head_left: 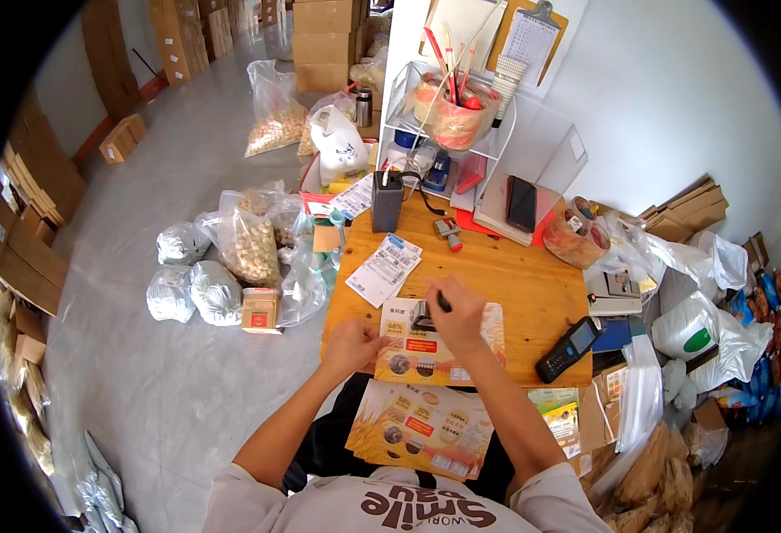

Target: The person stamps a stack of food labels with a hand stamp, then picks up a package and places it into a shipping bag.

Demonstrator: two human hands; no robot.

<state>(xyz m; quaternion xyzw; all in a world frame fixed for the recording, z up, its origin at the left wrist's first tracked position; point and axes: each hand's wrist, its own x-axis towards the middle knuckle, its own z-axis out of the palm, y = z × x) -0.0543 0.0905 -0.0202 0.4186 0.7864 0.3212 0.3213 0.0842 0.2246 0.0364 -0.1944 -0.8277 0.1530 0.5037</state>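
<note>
On the wooden desk [541, 275] lies a yellow-and-white printed packaging sheet [488, 342] with pictures of grain and food. My left hand [355, 345] pinches its left edge, fingers curled. My right hand [458, 313] grips the black handle of a hand stamp [422, 316]; its metal frame is against the upper middle of the sheet. The stamp's face is hidden. A stack of matching printed sheets [421, 431] rests on my lap, just below the desk edge.
Shipping labels [385, 271], a red-handled metal stamp [448, 233] and a black power adapter [388, 202] lie beyond my hands. A handheld scanner [568, 349] sits at right, a phone [521, 204] farther back. Filled plastic bags [246, 240] stand on the floor at left.
</note>
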